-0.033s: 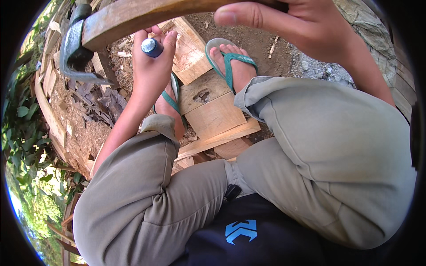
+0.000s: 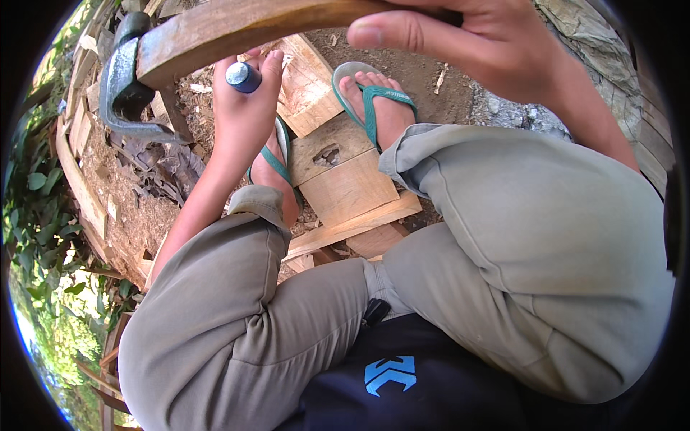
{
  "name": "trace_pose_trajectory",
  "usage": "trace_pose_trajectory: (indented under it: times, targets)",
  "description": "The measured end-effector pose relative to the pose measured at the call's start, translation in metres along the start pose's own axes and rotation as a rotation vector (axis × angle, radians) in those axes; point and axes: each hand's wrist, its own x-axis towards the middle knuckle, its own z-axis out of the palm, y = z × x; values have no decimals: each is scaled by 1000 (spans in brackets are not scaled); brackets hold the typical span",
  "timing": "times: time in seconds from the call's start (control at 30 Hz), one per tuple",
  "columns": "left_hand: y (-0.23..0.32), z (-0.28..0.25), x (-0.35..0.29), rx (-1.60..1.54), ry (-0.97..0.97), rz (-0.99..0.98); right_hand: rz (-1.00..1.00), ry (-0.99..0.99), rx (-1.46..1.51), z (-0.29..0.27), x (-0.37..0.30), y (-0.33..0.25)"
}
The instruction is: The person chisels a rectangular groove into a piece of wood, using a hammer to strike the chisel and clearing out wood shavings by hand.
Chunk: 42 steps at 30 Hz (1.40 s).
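My right hand grips the wooden handle of an adze; the thumb lies along the handle and the other fingers are partly hidden at the top edge. The adze's dark, curved metal head hangs at the upper left, nearer to me than my left hand. My left hand is closed around a chisel, with its round blue handle end facing up; the lower part is hidden. Beneath lies a pale wooden block with a rough hole cut in its face.
My feet in green flip-flops flank the block. A wooden strip lies across its near end. Wood offcuts, chips and dry leaves cover the ground at left, beside green plants. A grey rock stands at right.
The adze has shifted very slightly down and to the right in my right hand. My left hand with the chisel has barely moved.
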Motion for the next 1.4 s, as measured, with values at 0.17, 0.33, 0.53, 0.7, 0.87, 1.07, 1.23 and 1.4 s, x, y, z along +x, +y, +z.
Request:
trace_pose_trajectory:
  times: [0.17, 0.33, 0.53, 0.7, 0.87, 1.07, 1.23, 1.4]
  targets:
    - [5, 3, -1, 69, 55, 19, -4, 25, -84, 12, -16, 4]
    - [-11, -6, 3, 158, -3, 208, 8, -39, -327, 23, -19, -5]
    - [-20, -10, -1, 145, 8, 105, -4, -51, -388, 19, -23, 1]
    - [-13, -9, -8, -46, 60, -124, 16, -23, -264, 21, -25, 7]
    - [-24, -13, -15, -89, 90, 54, 155, -180, -358, 15, -20, -11]
    - [-14, -15, -19, -74, 63, -190, 162, -124, -294, 20, -18, -6]
    - [-11, -17, -18, -2, 10, -123, 194, 26, -138, 35, -24, -6]
    - [-32, -15, -19, -31, 24, 92, 197, -109, -286, 30, -25, -8]
